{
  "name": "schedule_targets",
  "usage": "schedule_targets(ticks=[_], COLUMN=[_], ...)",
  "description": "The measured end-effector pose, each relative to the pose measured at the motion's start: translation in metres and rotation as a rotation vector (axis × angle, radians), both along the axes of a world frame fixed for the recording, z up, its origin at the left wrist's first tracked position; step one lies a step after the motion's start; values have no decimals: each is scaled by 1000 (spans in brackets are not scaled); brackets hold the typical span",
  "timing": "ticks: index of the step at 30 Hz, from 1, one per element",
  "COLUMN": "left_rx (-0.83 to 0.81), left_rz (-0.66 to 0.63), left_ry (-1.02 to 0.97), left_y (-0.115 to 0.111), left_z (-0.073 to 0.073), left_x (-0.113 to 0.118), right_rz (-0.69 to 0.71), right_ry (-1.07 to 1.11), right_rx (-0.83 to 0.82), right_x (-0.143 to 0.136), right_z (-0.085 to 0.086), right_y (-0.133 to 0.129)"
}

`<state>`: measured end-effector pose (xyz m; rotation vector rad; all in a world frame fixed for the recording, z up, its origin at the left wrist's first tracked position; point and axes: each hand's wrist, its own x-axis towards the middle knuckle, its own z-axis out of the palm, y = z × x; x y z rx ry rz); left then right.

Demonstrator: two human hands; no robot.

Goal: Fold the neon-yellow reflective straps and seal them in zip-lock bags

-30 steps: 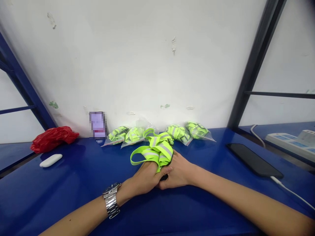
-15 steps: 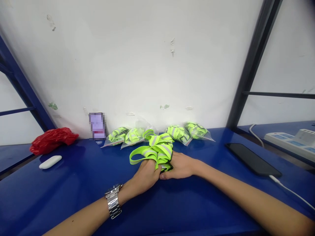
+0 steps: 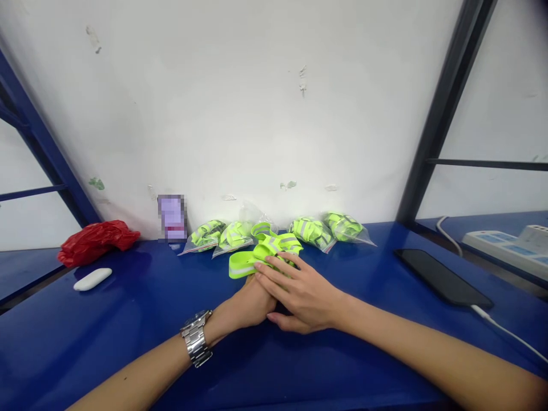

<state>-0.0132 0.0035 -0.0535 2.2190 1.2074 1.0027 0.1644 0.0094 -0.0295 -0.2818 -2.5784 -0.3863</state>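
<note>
A bunched fluorescent yellow-green reflective strap (image 3: 274, 246) with grey stripes is held over the middle of the blue table. My left hand (image 3: 252, 299), a steel watch on its wrist, is closed around the lower part of the strap; its fingertips are hidden. Across the top lies my right hand (image 3: 302, 294), its fingers stretched out over the strap and the back of my left hand. The right thumb points left, below the other fingers. One flat loop of strap sticks out to the left.
Several clear bags with similar straps, such as one bag (image 3: 345, 227), lie along the wall. At left are a red plastic bag (image 3: 98, 242), a white case (image 3: 93, 279) and an upright blurred phone (image 3: 172, 218). A black phone (image 3: 443, 278) on a cable and a power strip (image 3: 505, 248) are at right.
My right hand has moved from the strap's right side onto its top and over my left hand. The strap bundle is pressed lower and flatter. My left hand keeps its hold.
</note>
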Motion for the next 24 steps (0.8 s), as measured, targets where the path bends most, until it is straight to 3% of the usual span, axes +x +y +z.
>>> schedule_targets(ticks=[3, 5, 10, 14, 17, 19, 22, 24], left_rx=[3, 4, -41, -12, 89, 192, 411, 571], left_rz=[-69, -15, 77, 65, 40, 90, 218, 199], left_ry=[301, 440, 509, 484, 518, 567, 653, 716], left_y=[0, -2, -5, -8, -16, -24, -33, -32], left_z=[4, 6, 6, 3, 1, 1, 2, 4], left_x=[-1, -1, -1, -3, -4, -3, -3, -4], right_rz=[-130, -198, -275, -299, -300, -313, -345, -346], right_ry=[13, -8, -67, -58, -62, -74, -83, -80], right_rx=[-6, 4, -61, -133, -192, -195, -170, -169], right_x=[3, 6, 8, 13, 21, 25, 28, 28], right_z=[-8, -11, -12, -16, -21, -24, -26, -26], right_y=[4, 5, 2, 3, 7, 10, 14, 16])
